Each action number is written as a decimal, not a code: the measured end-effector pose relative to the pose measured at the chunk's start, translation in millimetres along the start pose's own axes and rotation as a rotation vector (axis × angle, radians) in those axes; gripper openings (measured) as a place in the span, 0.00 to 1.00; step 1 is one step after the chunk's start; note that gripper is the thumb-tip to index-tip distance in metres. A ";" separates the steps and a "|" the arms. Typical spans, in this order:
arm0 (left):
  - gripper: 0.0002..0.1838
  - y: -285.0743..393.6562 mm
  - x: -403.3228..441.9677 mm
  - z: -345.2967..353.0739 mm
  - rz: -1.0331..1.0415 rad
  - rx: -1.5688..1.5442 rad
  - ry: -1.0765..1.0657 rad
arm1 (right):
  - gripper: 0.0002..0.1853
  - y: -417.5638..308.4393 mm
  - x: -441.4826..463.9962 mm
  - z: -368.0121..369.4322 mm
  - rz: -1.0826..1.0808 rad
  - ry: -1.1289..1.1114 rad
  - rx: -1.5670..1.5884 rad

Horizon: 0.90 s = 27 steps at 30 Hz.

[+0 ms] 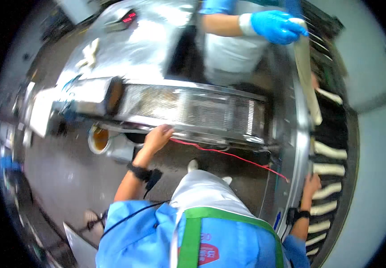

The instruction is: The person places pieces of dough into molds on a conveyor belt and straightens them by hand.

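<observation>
My left hand (158, 138) has its fingers closed over the near side rail of a metal mesh conveyor (206, 109). A red cord (222, 152) runs from beside that hand toward the right. At the right, my right hand (311, 185) is at the metal edge of a dark belt, beside a row of pale, dough-like strips (329, 169). Its fingertips are too blurred to show whether they grip anything. Across from me, a co-worker's blue-gloved hand (278, 27) holds the top of a long pale strip (307, 80) that hangs down along the belt.
A steel table (152, 31) behind the conveyor carries a red-lit digital display (128, 18) and pale scraps (89, 54). On the floor below stands a white bucket (98, 139) with brownish contents. A metal rail (301, 120) borders the belt.
</observation>
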State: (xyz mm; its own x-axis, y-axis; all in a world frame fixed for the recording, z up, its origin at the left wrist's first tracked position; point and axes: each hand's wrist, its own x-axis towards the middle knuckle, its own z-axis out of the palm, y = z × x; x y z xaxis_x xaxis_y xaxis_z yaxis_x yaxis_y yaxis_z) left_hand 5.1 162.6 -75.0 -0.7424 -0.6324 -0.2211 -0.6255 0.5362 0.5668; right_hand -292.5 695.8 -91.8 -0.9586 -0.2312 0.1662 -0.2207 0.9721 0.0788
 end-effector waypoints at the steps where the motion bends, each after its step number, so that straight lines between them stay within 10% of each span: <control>1: 0.16 -5.3 3.6 5.6 0.025 -0.039 -0.014 | 0.17 16.4 -4.5 27.9 -0.195 0.434 -0.024; 6: 0.15 -36.4 22.5 30.5 0.055 -0.358 -0.095 | 0.12 -5.3 -9.9 -5.7 0.059 0.061 0.057; 16: 0.19 -58.5 36.2 27.4 -0.020 -0.133 -0.060 | 0.14 8.2 -21.4 12.0 0.077 0.124 0.025; 17: 0.20 -58.7 34.3 27.0 -0.004 -0.056 -0.032 | 0.13 19.6 -26.9 26.6 -0.093 0.413 0.163; 22: 0.23 -135.3 76.1 39.8 -0.062 -0.273 0.409 | 0.15 41.1 -54.3 23.6 0.028 0.062 -0.003; 27: 0.29 -189.1 125.5 1.1 -0.677 -0.319 0.513 | 0.19 23.9 -62.7 5.9 0.114 -0.029 0.026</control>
State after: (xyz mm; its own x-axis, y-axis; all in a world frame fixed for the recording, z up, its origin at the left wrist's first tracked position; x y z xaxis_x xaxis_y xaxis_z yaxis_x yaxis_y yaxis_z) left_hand 30.0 -17.5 -210.8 0.0056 -0.9683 -0.2497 -0.7367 -0.1728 0.6538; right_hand -238.7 733.7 -106.1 -0.9824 -0.1179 0.1446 -0.1140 0.9929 0.0352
